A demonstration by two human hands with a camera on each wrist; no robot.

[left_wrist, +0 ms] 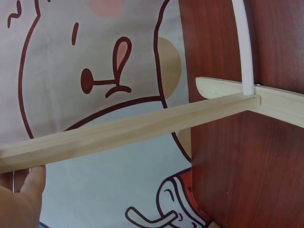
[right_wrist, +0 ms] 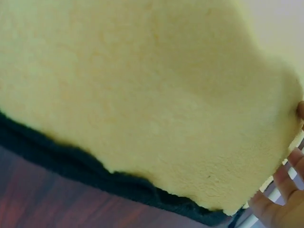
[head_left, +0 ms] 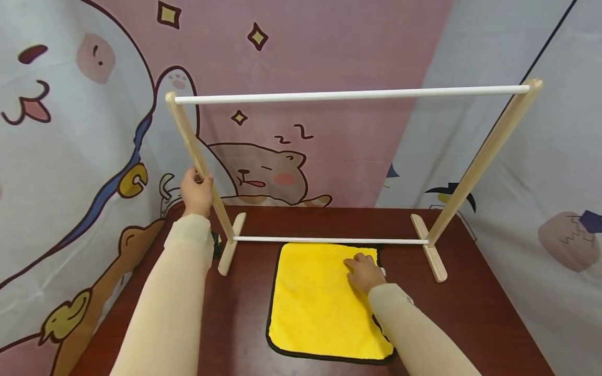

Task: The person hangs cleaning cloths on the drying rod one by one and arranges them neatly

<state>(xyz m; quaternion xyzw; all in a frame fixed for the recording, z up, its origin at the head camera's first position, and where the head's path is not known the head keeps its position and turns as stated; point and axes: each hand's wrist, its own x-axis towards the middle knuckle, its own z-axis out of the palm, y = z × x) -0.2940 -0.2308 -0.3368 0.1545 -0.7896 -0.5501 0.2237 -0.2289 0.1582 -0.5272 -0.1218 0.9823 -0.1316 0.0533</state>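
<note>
In the head view, a wooden rack stands upright on the dark red-brown table, with a white upper rod and a thinner lower rod running between its left post and right post. The left hand grips the left post below its middle, fingers curled round the wood. The yellow cloth, bordered with black edging, lies spread on the table on the near side of the rack, its far edge right at the lower rod. The right hand rests on the cloth near its far right corner, its grip loose rather than closed. Behind everything is a pink and white backdrop printed with cartoon animals (one of them asleep).

In the left wrist view, the left post slants across to its wooden foot, where the lower rod joins it; the hand at the lower left edge has its grip on the post.

In the right wrist view, the cloth fills most of the frame, slightly blurred, with the table showing past the black edging. At the right, the thumb touches the fabric and the other fingers are spread apart, with the lower rod visible beyond them.
</note>
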